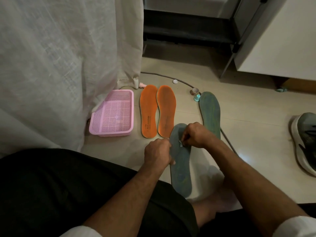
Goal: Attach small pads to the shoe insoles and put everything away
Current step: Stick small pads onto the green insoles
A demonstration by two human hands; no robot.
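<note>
Floor scene, person seated, legs in dark shorts at bottom. Big white curtain (59,65) on left, dark shoe rack (188,26) at top, grey sneaker (304,142) at right edge. Pink mesh basket (112,115) sits by the curtain, nothing visible in it. Two orange insoles (158,113) lie side by side on the floor just right of the basket. One grey-green insole (211,112) lies flat further right, over a grey cable (171,78). Second grey-green insole, the held insole (181,168), is lifted in front of the person, toe end pointing away, surface worn and mottled. Left hand (158,153) grips its left edge, fingers curled round it. Right hand (196,135) has fingertips pinched on a small pale pad (180,144) at mid-insole. Step in hand looks like pad attachment on this insole; can't tell if the pad is already stuck or being positioned. Next move likely needs firm press-down while the left hand steadies, then same for the other insoles, then basket. Small bits near the far insole: tape roll (195,91), teal cap (197,98), white cap (175,81).
</note>
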